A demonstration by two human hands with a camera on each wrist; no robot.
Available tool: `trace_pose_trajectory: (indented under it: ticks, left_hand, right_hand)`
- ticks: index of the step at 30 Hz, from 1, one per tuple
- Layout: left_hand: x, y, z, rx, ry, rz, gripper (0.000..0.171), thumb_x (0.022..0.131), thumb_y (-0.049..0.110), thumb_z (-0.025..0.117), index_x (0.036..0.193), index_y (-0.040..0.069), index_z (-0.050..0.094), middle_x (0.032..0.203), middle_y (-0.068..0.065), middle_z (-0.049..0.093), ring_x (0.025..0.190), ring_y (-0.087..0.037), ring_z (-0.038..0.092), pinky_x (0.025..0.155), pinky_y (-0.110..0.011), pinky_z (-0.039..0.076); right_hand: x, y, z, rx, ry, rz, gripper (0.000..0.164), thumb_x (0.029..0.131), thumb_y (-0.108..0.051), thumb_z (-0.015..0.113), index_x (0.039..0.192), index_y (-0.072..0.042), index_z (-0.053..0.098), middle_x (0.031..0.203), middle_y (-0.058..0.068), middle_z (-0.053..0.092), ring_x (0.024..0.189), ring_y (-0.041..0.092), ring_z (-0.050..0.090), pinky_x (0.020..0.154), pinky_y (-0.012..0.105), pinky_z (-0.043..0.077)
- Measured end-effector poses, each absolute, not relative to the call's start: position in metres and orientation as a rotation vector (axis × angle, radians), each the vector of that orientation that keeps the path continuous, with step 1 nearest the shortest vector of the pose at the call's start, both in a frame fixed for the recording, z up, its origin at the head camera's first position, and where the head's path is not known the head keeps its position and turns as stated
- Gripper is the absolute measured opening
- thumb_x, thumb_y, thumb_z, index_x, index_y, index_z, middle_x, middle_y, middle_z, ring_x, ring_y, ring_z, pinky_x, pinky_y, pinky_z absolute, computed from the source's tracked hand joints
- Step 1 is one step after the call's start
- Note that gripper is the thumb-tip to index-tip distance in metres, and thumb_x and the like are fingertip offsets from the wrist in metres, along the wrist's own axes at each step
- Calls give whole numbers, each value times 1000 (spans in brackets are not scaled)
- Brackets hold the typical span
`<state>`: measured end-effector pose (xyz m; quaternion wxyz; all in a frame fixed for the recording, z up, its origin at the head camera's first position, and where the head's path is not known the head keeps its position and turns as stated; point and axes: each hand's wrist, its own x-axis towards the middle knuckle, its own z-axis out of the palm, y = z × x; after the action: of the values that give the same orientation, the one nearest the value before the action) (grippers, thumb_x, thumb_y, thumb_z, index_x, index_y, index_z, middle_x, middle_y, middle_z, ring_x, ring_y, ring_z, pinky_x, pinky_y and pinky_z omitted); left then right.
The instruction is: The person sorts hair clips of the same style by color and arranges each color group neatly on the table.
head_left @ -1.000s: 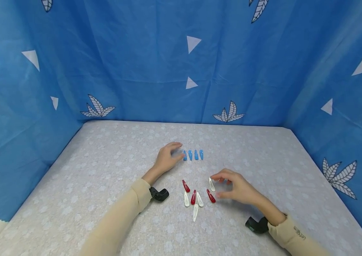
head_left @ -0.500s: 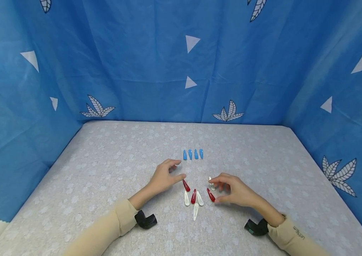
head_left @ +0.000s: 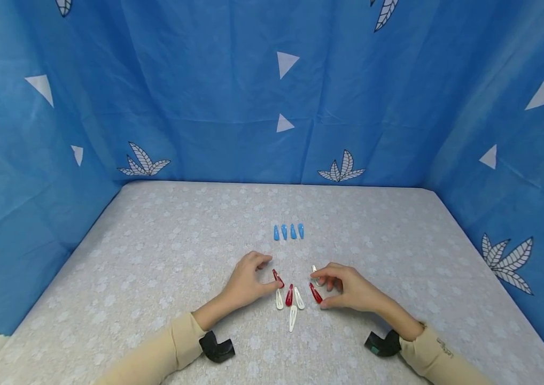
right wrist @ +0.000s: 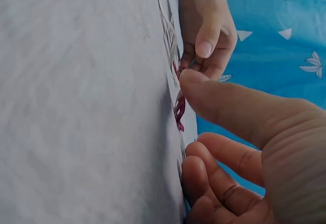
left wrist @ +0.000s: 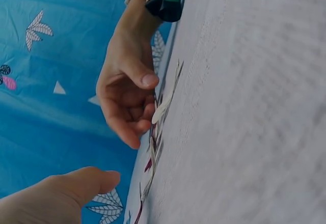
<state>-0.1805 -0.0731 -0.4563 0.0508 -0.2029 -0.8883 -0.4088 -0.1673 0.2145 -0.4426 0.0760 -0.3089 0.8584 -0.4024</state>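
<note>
My left hand point(head_left: 245, 282) hovers with thumb and fingers spread beside a red snap hair clip point(head_left: 276, 274), its thumb overlapping that clip's lower end. On the other side, my right hand point(head_left: 356, 289) has its thumb by another red hair clip point(head_left: 316, 293). Its fingertips partly cover a white hair clip point(head_left: 313, 268). Between the hands lie a third red clip point(head_left: 289, 295) and white clips point(head_left: 299, 299). The left wrist view shows a gap between the left thumb point(left wrist: 99, 180) and the clips. Contact of the right thumb point(right wrist: 196, 79) cannot be told.
Several blue hair clips point(head_left: 284, 232) stand in a neat row farther back on the pale floral tablecloth point(head_left: 195, 224). A blue curtain point(head_left: 233, 96) encloses the table at the back and sides. Each wrist carries a black camera mount point(head_left: 216, 347).
My left hand has come back from the blue clips toward the near red clip. The right hand has shifted slightly nearer, over its red and white clips. The clips keep their layout.
</note>
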Motion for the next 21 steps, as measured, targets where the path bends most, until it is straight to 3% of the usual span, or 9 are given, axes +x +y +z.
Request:
trace_pose_trajectory:
  ticks: [7, 21]
  left_hand:
    - [-179, -68, -462, -629, -2675, -1137, 51, 67, 35, 88, 103, 4, 72, 97, -2, 61, 90, -15, 54, 80, -33, 47]
    - [-176, -63, -465, -629, -2660, -990, 51, 62, 37, 90, 99, 6, 73, 94, 0, 56, 90, -17, 51, 79, -34, 46]
  right_hand:
    - [-166, 213, -445, -951, 2594, -1184, 53, 74, -23, 86, 121, -8, 66, 94, -2, 61, 76, 13, 54, 64, 21, 46]
    - [-168, 210, -451, -957, 2605, -1134, 51, 74, -22, 86, 119, -10, 68, 91, -6, 58, 75, 5, 49, 65, 19, 44]
